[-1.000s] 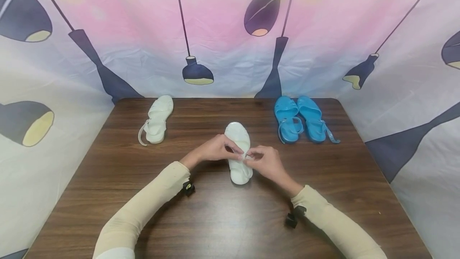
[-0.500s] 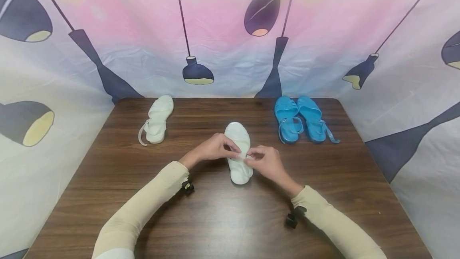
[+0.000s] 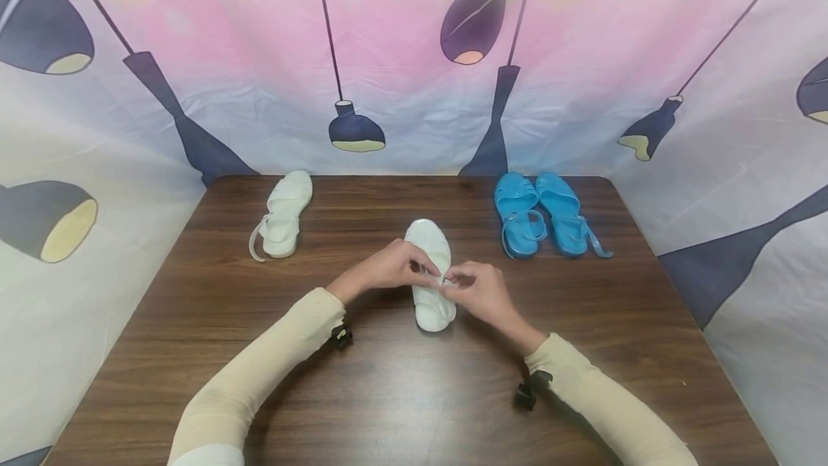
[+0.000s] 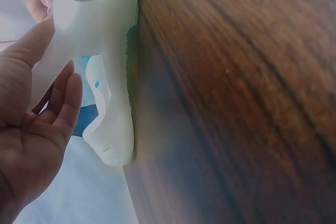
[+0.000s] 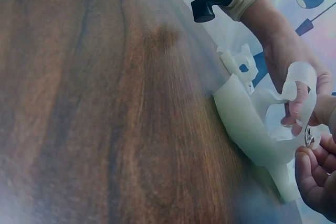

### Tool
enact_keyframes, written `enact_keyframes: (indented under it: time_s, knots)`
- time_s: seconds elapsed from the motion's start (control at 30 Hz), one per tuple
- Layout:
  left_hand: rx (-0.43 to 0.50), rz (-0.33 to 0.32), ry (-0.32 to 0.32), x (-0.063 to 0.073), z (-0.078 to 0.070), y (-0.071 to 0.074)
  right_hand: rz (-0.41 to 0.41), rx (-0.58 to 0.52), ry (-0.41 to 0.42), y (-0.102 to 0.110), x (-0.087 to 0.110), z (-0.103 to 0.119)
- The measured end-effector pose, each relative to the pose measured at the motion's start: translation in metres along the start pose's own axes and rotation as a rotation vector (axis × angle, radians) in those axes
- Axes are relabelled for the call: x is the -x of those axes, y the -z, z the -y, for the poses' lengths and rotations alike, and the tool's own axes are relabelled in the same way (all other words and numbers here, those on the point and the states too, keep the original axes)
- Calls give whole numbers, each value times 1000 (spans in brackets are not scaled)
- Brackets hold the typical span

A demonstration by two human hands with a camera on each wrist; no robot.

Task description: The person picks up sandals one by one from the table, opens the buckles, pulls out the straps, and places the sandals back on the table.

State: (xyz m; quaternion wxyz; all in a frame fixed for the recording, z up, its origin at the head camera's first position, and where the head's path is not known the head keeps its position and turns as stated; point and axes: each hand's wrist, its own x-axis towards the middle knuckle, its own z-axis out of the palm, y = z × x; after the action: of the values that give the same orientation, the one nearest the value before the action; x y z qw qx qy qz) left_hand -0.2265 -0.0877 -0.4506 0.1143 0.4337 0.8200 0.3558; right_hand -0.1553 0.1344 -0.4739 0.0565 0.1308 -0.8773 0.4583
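Observation:
A white sandal (image 3: 430,236) lies sole down in the middle of the table, toe pointing away from me. My left hand (image 3: 394,266) reaches over it from the left and pinches its ankle strap (image 4: 54,69) between thumb and fingers. From the other side my right hand (image 3: 480,295) pinches the small metal buckle (image 5: 308,136) at the strap. Both sets of fingertips nearly meet above the sandal. In the right wrist view the strap makes a raised loop (image 5: 302,72) beside the left hand. The strap's tip is hidden by the fingers.
A second white sandal (image 3: 289,211), its strap hanging loose, lies at the back left of the brown wooden table (image 3: 414,394). Two blue sandals (image 3: 517,196) stand side by side at the back right. A printed curtain (image 3: 414,92) closes off the table's far edge.
My left hand drew slightly left with the strap, then came back right toward the buckle. The right hand and the sandal stay almost where they were.

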Motion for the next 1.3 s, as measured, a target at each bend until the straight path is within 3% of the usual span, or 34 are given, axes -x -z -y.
enact_keyframes:
  time_s: [0.4,0.87,1.3]
  knots:
    - [18,-14,15,4,3,5,-39,-29,22,-2,2,-3]
    - [15,-9,102,8,5,10,-49,-59,12,-1,3,-4]
    - [31,-18,108,11,4,19,-47,-77,-5,-2,3,-2]
